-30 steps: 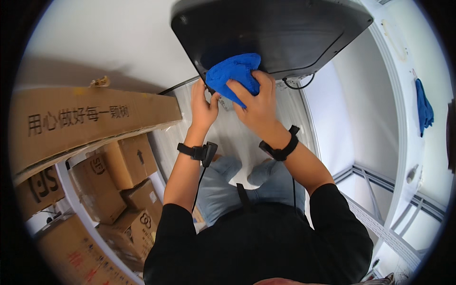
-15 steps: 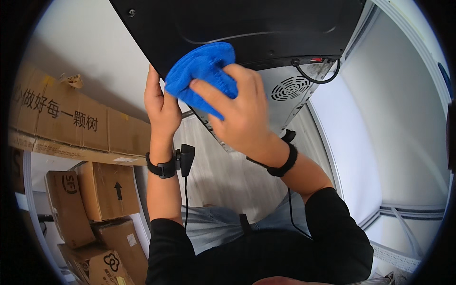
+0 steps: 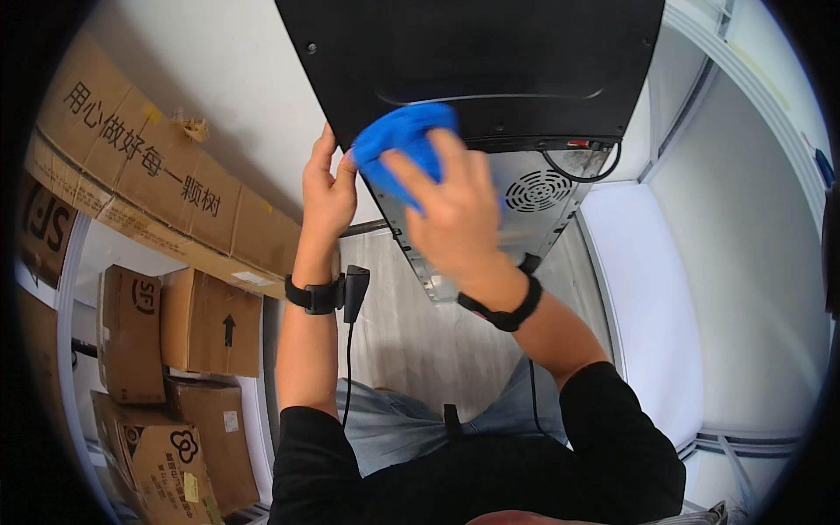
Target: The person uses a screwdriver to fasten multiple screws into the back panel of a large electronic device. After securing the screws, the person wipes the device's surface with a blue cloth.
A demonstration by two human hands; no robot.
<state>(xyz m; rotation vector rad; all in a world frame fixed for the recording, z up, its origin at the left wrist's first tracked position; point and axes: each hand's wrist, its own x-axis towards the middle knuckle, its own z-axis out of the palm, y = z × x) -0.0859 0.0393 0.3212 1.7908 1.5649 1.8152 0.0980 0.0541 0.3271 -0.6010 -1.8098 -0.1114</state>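
Note:
A blue cloth is bunched under my right hand, whose fingers press it against the lower left part of a tall appliance's black panel. Motion smears that hand a little. My left hand grips the panel's left edge, its thumb near the cloth and some fingers hidden behind the edge. Below the panel, the appliance's grey metal casing has a round slotted vent. A black cable loops at the panel's lower right corner.
On the left, a long cardboard box lies above a shelf of several smaller cartons. A white panel stands along the right. Grey wood-look floor shows beneath my arms. Straps with black devices circle both wrists.
The view has shifted, so the appliance and boxes appear in different places. My right hand still presses the cloth at the panel's lower left, and my left hand keeps its hold on the edge.

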